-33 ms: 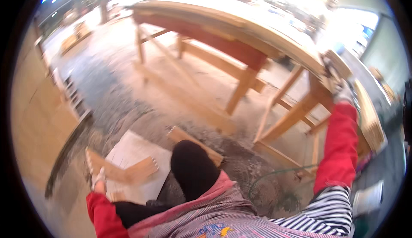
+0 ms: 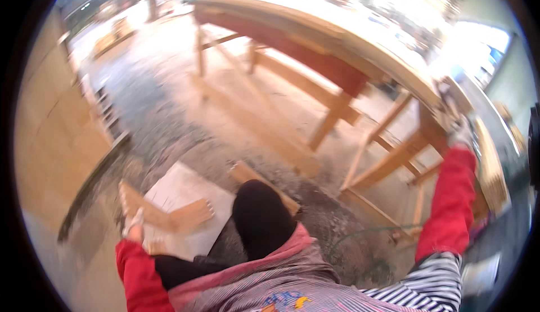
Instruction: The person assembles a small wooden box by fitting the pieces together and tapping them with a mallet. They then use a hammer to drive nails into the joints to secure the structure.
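Worktop (image 2: 337,37) runs ahead of the left hand (image 2: 134,229), ending by the right hand (image 2: 461,134); notched board (image 2: 147,211) sits at the left fingers. Can't tell either hand's fingers, blurred. Probably board handling; next move calls for firm grip.

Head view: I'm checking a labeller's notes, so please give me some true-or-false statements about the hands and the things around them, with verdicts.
1. The red-sleeved left hand is at the light-brown wooden pieces that form a V. True.
2. Both hands are at those pieces. False: the red-sleeved right hand is by the right end of the long wooden workbench.
3. A flat white sheet lies partly under the V. True.
4. The panel below the workbench top is green. False: that panel is reddish.
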Available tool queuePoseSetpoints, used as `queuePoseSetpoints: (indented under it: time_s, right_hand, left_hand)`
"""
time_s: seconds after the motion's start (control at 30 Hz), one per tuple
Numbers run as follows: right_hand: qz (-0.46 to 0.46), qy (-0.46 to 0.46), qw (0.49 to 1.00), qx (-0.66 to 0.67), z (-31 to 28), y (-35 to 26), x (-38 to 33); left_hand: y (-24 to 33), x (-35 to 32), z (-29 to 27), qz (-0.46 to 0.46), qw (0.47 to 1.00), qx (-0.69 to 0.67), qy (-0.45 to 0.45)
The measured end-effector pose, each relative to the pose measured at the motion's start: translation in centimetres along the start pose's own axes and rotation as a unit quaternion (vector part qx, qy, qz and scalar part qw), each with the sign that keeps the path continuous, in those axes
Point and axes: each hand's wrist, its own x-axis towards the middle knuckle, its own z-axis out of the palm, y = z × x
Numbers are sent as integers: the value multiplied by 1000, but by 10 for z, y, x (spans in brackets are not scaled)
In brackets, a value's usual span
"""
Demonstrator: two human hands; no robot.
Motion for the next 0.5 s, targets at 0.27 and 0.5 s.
queuePoseSetpoints:
  time_s: [0.27,0.5]
  right_hand:
    - [-36,-177,978,108,103,16,-256]
    - [-24,-507,852,-129,210,77,-507]
  left_hand:
    - [89,-98,-47,12,969,227,91]
    - [62,-67,-18,-27,996,86,-1]
